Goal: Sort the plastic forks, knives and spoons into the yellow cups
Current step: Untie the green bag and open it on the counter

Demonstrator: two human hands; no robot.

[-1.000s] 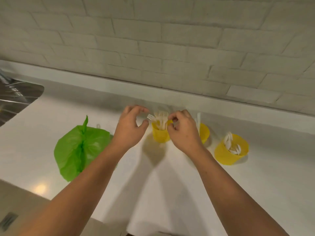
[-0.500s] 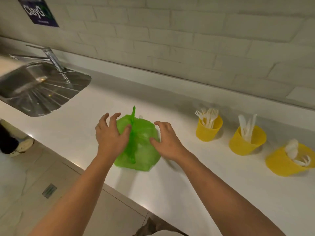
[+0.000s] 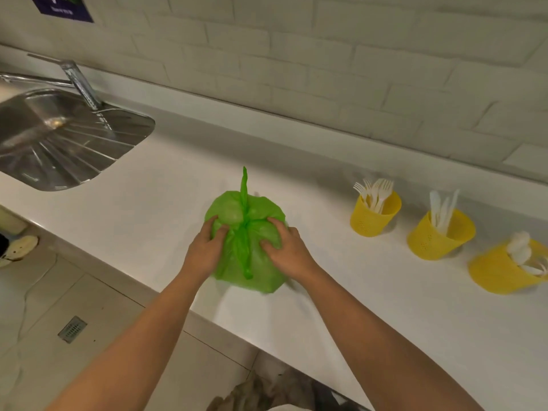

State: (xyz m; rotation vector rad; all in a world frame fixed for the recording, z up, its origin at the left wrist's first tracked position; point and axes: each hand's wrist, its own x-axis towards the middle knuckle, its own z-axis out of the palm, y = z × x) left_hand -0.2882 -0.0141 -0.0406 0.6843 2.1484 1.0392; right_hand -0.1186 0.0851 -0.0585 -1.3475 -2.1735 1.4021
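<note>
The green bag (image 3: 234, 215) is gripped by left hand (image 3: 204, 253) and right hand (image 3: 289, 252), and its thin film could be torn if tugged roughly.

place: kitchen | evidence: steel sink (image 3: 59, 143) with tap (image 3: 80, 81), white countertop (image 3: 178, 188), tiled wall (image 3: 296, 54)

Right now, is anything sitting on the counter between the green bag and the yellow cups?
Nothing visible. Only bare white counter lies between the green bag and the nearest yellow cup, the one holding forks.
</note>
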